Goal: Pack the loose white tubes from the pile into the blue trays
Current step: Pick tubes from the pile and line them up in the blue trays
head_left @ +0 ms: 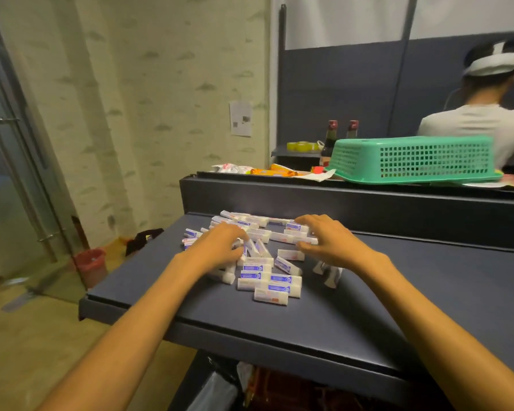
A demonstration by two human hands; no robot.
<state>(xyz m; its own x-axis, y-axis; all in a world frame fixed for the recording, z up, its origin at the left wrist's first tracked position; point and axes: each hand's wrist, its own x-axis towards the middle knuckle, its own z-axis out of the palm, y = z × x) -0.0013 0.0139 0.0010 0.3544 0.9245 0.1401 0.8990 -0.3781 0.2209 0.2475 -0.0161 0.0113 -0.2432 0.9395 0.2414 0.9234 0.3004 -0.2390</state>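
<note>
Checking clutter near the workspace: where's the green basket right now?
Head view, upper right: the green basket sits upside down on the raised ledge behind the dark table, beyond the pile of white tubes.

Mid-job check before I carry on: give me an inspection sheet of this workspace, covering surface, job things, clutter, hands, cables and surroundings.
Surface: dark table, white tubes only on its far left part.
Job's things: pile of loose white tubes, some with blue labels, lying at mixed angles; blue trays: nothing seen.
Clutter: upturned green basket, snack wrappers, two dark bottles and tape rolls on the ledge behind.
Hands: left hand and right hand both rest on the pile, fingers bent; grip unclear.
Cables: nothing seen.
Surroundings: another person seated behind, red bin on the floor at left.
</note>
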